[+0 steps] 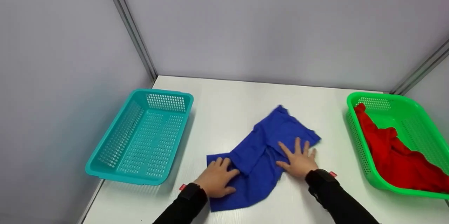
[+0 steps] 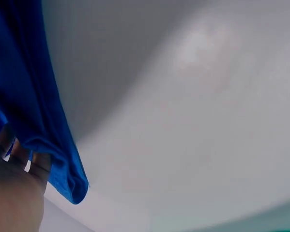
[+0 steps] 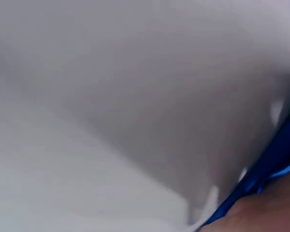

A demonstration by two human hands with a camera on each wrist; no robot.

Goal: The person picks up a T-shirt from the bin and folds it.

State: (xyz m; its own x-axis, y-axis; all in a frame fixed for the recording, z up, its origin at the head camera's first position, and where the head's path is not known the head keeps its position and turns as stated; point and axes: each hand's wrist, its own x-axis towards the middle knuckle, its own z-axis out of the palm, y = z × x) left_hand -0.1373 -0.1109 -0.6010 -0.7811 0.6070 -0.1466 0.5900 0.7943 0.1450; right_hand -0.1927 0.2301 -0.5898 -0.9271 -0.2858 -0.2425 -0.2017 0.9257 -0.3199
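A rumpled blue cloth garment (image 1: 261, 154) lies slantwise on the white table, its exact kind unclear from its folds. On its near left part rests my left hand (image 1: 216, 178), thumb apart from the fingers. My right hand (image 1: 298, 161) lies with spread fingers on its right side. In the left wrist view, the fingers of the left hand (image 2: 19, 179) touch the edge of the blue garment (image 2: 33, 96). Only a part of the right hand (image 3: 261, 212) shows in the right wrist view, beside a strip of blue cloth (image 3: 275, 154).
To the left stands a teal perforated basket (image 1: 92, 162) with nothing in it. A green basket (image 1: 368, 178) at the right holds a red cloth (image 1: 396, 157). Grey panels (image 1: 263, 24) wall the table (image 1: 217, 112) at the back and sides.
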